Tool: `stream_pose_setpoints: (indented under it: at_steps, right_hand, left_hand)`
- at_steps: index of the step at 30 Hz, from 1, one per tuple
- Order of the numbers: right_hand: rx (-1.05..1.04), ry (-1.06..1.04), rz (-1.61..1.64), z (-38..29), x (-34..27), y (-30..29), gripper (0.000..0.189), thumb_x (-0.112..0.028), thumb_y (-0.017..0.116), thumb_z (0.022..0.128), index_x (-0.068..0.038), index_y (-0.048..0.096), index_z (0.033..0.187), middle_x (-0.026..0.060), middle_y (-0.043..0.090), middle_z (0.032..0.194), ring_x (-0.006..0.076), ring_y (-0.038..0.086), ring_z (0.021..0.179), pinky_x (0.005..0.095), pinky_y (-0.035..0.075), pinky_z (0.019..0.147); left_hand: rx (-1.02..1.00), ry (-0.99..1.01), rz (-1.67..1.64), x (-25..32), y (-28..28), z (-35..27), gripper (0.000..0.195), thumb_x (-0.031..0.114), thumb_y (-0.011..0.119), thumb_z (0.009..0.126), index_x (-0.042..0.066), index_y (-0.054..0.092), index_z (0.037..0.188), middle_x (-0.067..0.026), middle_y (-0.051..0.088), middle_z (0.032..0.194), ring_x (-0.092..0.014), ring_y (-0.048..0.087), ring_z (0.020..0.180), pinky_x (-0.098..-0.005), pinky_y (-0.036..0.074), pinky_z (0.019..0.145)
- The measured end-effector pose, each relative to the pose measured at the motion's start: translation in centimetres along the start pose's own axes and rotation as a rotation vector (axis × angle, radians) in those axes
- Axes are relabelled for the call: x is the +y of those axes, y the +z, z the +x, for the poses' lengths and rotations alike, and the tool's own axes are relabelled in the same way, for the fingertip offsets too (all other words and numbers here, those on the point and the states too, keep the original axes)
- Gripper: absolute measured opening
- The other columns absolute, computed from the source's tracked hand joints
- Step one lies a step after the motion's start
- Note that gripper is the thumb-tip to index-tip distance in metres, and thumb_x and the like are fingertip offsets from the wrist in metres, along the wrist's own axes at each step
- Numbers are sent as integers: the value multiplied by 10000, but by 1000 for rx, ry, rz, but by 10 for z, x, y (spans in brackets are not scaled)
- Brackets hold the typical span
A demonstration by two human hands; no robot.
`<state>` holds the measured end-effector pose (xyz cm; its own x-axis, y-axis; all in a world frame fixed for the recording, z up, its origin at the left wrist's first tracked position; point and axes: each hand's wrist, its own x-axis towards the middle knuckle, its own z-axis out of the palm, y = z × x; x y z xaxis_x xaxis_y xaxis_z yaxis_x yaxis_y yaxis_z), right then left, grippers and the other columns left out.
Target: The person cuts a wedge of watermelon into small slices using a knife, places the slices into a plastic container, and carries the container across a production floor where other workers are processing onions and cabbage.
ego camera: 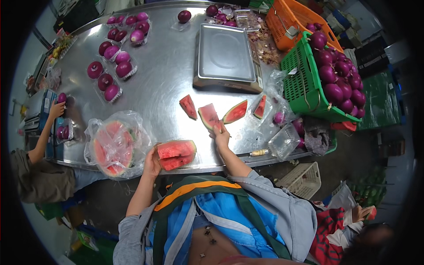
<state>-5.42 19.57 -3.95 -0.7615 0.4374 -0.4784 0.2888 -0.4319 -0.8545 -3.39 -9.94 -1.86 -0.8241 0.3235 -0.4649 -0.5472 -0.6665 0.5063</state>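
Note:
My left hand (152,161) holds the left side of a clear plastic tray with watermelon pieces (177,154) at the table's near edge. In my right hand (220,133) is a cut watermelon wedge (208,116), its tip pointing away from me. Other wedges lie on the steel table: one to the left (188,107), one to the right (236,112), and a thin one (260,106) farther right. Left of my left hand, a clear plastic bag (116,145) covers a larger cut watermelon. A wooden-handled knife (259,152) rests by the near edge, right of my right forearm.
A weighing scale (227,53) stands beyond the wedges. Packed red onions (112,52) sit at the back left. On the right are a green crate (299,76) of onions, an orange crate (281,20) and an empty clear tray (284,141). A co-worker's hand (58,109) touches an onion far left.

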Motion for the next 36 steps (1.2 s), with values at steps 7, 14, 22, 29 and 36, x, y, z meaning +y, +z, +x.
stream_pose_setpoints:
  at_steps: [7, 14, 22, 29, 36]
  right_hand:
    - [24, -45, -82, -10, 1, -32, 495, -67, 559, 848, -16, 376, 1305, 110, 579, 1010, 146, 600, 724, 253, 539, 611]
    - [42, -43, -218, -23, -14, -138, 458, -33, 556, 836, -57, 434, 1276, 95, 575, 1019, 148, 594, 781, 269, 560, 653]
    - [162, -84, -237, 4, -33, -194, 423, -18, 539, 843, -83, 469, 1255, 93, 567, 1064, 146, 596, 816, 247, 550, 644]
    - [252, -242, -662, 13, -46, -209, 507, -46, 631, 778, -74, 463, 1256, 163, 576, 1055, 158, 599, 814, 296, 515, 645]
    - [363, -698, -1084, -60, -73, -195, 443, -27, 642, 722, -17, 503, 1143, 187, 568, 1012, 315, 567, 912, 368, 435, 812]
  left_hand:
    - [-9, -1, 66, -6, -4, 17, 390, 279, 424, 889, 22, 473, 1178, -115, 548, 1154, -239, 511, 1085, -384, 390, 949]
    - [32, -53, 151, -27, 3, 51, 334, 233, 447, 891, 16, 514, 1136, -94, 576, 1097, -216, 535, 1020, -356, 408, 906]
    - [-29, -127, 233, -51, 77, 94, 338, 252, 437, 897, 30, 505, 1142, -81, 572, 1075, -204, 544, 989, -346, 433, 870]
    - [-52, -77, 378, -69, 84, 136, 325, 263, 459, 892, 31, 515, 1113, -69, 566, 1065, -194, 543, 981, -321, 438, 862]
    - [3, 39, 622, -69, 84, 135, 373, 326, 458, 901, 6, 537, 1077, -70, 572, 1019, -153, 536, 942, -280, 422, 825]
